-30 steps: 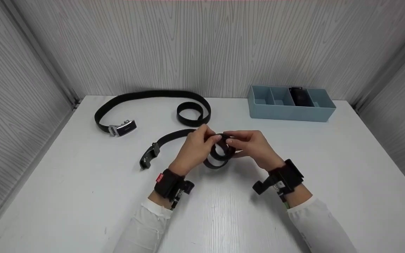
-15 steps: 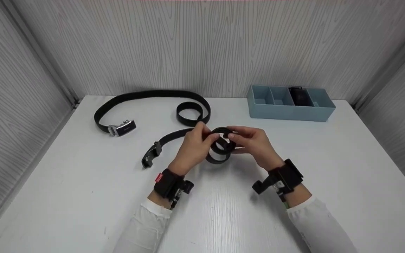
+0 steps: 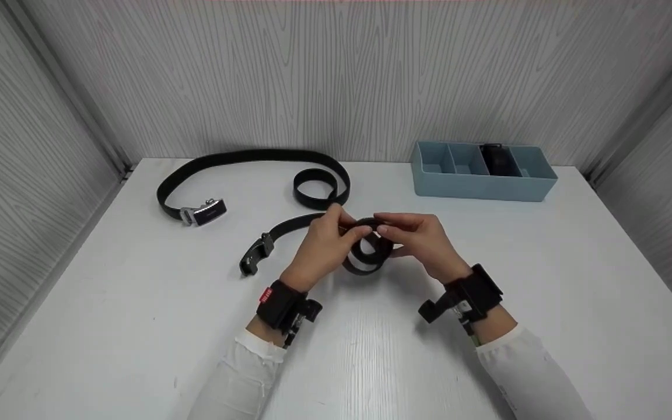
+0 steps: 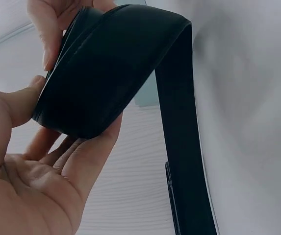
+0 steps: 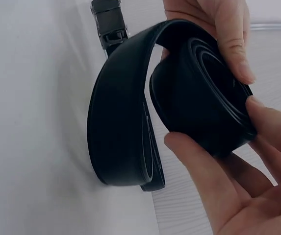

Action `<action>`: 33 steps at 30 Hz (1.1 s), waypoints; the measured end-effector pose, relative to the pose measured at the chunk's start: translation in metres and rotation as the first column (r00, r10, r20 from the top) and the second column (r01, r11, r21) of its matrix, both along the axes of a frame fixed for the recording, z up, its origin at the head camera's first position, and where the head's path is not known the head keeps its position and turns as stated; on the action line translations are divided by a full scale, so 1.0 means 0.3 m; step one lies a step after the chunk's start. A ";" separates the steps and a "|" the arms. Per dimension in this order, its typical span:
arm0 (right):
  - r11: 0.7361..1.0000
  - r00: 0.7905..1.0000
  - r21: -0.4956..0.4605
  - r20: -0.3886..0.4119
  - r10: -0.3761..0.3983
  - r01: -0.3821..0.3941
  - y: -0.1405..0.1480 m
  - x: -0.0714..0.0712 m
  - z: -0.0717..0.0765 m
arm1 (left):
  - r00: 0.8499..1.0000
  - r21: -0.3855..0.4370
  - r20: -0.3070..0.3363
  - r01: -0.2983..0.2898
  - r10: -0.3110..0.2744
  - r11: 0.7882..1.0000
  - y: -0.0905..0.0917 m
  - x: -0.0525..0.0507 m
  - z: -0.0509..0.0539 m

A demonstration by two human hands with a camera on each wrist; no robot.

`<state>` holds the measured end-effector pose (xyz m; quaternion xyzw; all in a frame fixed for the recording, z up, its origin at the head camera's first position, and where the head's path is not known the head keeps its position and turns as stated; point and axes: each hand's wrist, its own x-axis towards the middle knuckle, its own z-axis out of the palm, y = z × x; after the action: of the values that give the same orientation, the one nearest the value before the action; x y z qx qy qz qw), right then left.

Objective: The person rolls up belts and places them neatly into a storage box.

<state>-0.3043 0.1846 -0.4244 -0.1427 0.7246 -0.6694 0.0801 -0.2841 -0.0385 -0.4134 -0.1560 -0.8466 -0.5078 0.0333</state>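
Note:
Both hands hold the partly rolled end of a black leather belt (image 5: 194, 98) above the table. My left hand (image 3: 324, 248) pinches the coil from the left, thumb on its near edge and fingers under it in the left wrist view. On the right side, my right hand (image 3: 426, 242) grips the same coil between thumb and fingers. A looser loop hangs below the roll. The unrolled strap (image 3: 295, 224) runs left behind my left hand to a dark metal buckle (image 3: 256, 255) lying on the table.
Behind lies a second black belt (image 3: 266, 156) with a silver-framed buckle (image 3: 205, 212), partly curled at its right end. A blue divided box (image 3: 482, 189) stands at the back right, holding a rolled black belt (image 3: 499, 160). Wood-grain panels (image 3: 336, 76) enclose the table.
The coil turns and shifts slightly between my fingers, rising and then dipping. The buckle on the table has slid a little to the right, toward my hands.

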 end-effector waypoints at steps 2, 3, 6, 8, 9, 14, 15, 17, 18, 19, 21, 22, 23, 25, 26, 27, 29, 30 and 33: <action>0.999 1.000 -0.039 0.004 -0.027 0.027 0.000 -0.001 -0.002 | 1.000 0.024 0.000 -0.020 0.020 1.000 0.004 0.000 -0.003; 0.998 0.999 -0.054 0.009 -0.036 0.037 0.000 -0.002 -0.004 | 1.000 0.034 0.004 -0.027 0.027 0.999 0.005 0.001 -0.004; 0.996 0.998 -0.076 0.027 -0.052 0.054 0.000 -0.006 -0.008 | 0.999 0.057 0.027 -0.042 0.041 0.997 0.009 0.003 -0.004; 0.996 0.998 -0.070 0.033 -0.052 0.054 0.001 -0.007 -0.008 | 0.999 0.058 0.030 -0.041 0.039 0.997 0.009 0.005 -0.001; 0.996 0.998 -0.066 0.034 -0.052 0.055 0.001 -0.006 -0.006 | 0.999 0.057 0.032 -0.040 0.039 0.998 0.009 0.005 0.001; 0.999 0.999 -0.017 0.016 -0.031 0.032 0.005 -0.003 0.004 | 1.000 0.033 0.004 -0.012 0.012 0.999 0.002 0.003 0.013; 1.000 1.000 -0.005 0.013 -0.019 0.019 0.005 -0.002 0.005 | 1.000 0.027 -0.003 -0.006 0.006 1.000 -0.001 0.002 0.014; 1.000 1.000 0.023 0.005 0.008 -0.008 0.004 -0.002 0.005 | 1.000 0.018 -0.011 -0.003 0.003 1.000 -0.006 -0.001 0.015; 0.999 1.000 0.033 0.004 0.019 -0.019 0.003 -0.002 0.005 | 1.000 0.018 -0.010 -0.003 0.003 1.000 -0.008 -0.002 0.014; 0.999 1.000 0.035 0.004 0.025 -0.025 0.002 -0.002 0.005 | 1.000 0.018 -0.008 -0.005 0.005 1.000 -0.008 -0.003 0.013; 1.000 1.000 0.026 0.005 0.018 -0.018 -0.001 -0.002 0.005 | 1.000 0.031 -0.001 -0.014 0.014 0.999 -0.008 -0.004 0.011; 1.000 1.000 0.018 0.008 0.010 -0.010 -0.002 -0.002 0.005 | 1.000 0.042 0.008 -0.021 0.021 0.999 -0.006 -0.004 0.010; 1.000 1.000 0.008 0.012 0.001 -0.001 -0.003 -0.001 0.005 | 1.000 0.051 0.013 -0.026 0.025 0.998 -0.004 -0.003 0.009; 0.999 0.999 -0.018 0.023 -0.027 0.027 -0.005 0.000 0.005 | 0.999 0.065 0.017 -0.033 0.032 0.997 0.002 -0.001 0.007; 0.998 0.999 -0.034 0.030 -0.042 0.043 -0.006 0.000 0.005 | 0.999 0.072 0.017 -0.035 0.034 0.997 0.005 0.000 0.006; 0.997 0.998 -0.052 0.040 -0.055 0.057 -0.005 -0.002 0.003 | 0.999 0.079 0.017 -0.037 0.035 0.996 0.008 0.000 0.004; 0.993 0.995 -0.085 0.060 -0.077 0.082 -0.006 -0.003 0.002 | 0.999 0.086 0.011 -0.036 0.035 0.996 0.011 0.003 0.001; 0.991 0.994 -0.099 0.070 -0.085 0.091 -0.006 -0.004 0.001 | 0.999 0.088 0.008 -0.037 0.036 0.995 0.012 0.004 0.000; 0.988 0.992 -0.121 0.094 -0.089 0.100 -0.004 -0.007 -0.002 | 0.999 0.090 0.007 -0.033 0.033 0.995 0.014 0.006 0.000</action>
<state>-0.3063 0.1835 -0.4251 -0.0830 0.6829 -0.7223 0.0709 -0.2824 -0.0344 -0.4135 -0.1389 -0.8253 -0.5454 0.0466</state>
